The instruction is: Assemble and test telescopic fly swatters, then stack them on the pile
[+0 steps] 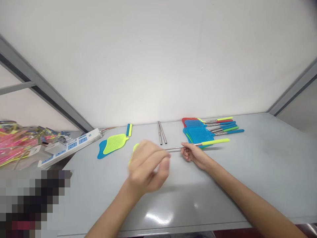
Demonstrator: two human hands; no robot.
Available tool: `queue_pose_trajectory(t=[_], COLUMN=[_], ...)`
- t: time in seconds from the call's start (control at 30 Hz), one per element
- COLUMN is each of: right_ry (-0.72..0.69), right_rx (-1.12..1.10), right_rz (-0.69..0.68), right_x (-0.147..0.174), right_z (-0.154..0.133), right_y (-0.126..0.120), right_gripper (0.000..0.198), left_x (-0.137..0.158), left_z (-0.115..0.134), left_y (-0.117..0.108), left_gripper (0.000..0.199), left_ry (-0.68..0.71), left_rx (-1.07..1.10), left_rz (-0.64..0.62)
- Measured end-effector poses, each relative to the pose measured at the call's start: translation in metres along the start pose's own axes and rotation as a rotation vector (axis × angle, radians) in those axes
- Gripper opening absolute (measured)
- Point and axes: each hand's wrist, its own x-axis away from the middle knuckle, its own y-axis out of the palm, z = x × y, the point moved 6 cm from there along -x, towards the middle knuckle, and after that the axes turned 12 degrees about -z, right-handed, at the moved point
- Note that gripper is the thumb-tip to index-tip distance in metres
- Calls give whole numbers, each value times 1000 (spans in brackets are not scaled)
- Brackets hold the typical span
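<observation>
My right hand (pixel 189 152) is closed around the thin metal rod of a fly swatter, just left of its yellow-green handle (pixel 216 142). The rod runs leftward behind my left hand (pixel 148 167), which is raised nearer the camera and blurred by motion. Its fingers look curled, but whether they grip anything does not show. Part of a yellow-green mesh swatter head (pixel 135 148) peeks out behind that hand; the rest is hidden. Beyond my hands lie bare metal rods (pixel 162 134), near the wall.
Several assembled swatters (pixel 198 132) are piled back right. At left lie a yellow-green swatter head (pixel 115 143), overlapping a blue one (pixel 101 152), and two loose handles (pixel 129 130). A power strip (pixel 74 145) and plastic-wrapped colourful items (pixel 15 148) sit farther left. A white wall (pixel 158 66) bounds the table.
</observation>
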Motion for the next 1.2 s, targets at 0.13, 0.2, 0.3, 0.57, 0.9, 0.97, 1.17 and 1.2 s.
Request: queue_pose_trajectory(t=[0.13, 0.2, 0.3, 0.57, 0.9, 0.97, 1.17, 1.2], right_ry=[4, 9, -7, 10, -77, -84, -110, -107], right_rx=[-20, -19, -7, -67, -73, -65, -23, -25], right_rz=[-36, -50, -83, -149, -90, -88, -44, -43], right_x=[-2, -3, -3, 3, -1, -1, 0, 0], right_z=[1, 1, -1, 5, 13, 10, 3, 3], right_y=[1, 1, 4, 24, 32, 30, 28, 28], right_gripper=[39, 43, 47, 39, 33, 33, 36, 36], left_x=[4, 11, 21, 30, 32, 29, 22, 22], left_z=[-22, -33, -39, -36, -45, -45, -49, -50], left_y=[74, 98, 117, 117, 112, 111, 105, 104], left_gripper=[23, 31, 30, 24, 20, 20, 20, 21], left_ry=[-227, -281, -294, -423, -475, -458, -407, -406], left_rx=[-9, -13, 19, -73, -162, -163, -170, -172], left_rz=[-444, -528, -570, -595, -545, -532, -520, -519])
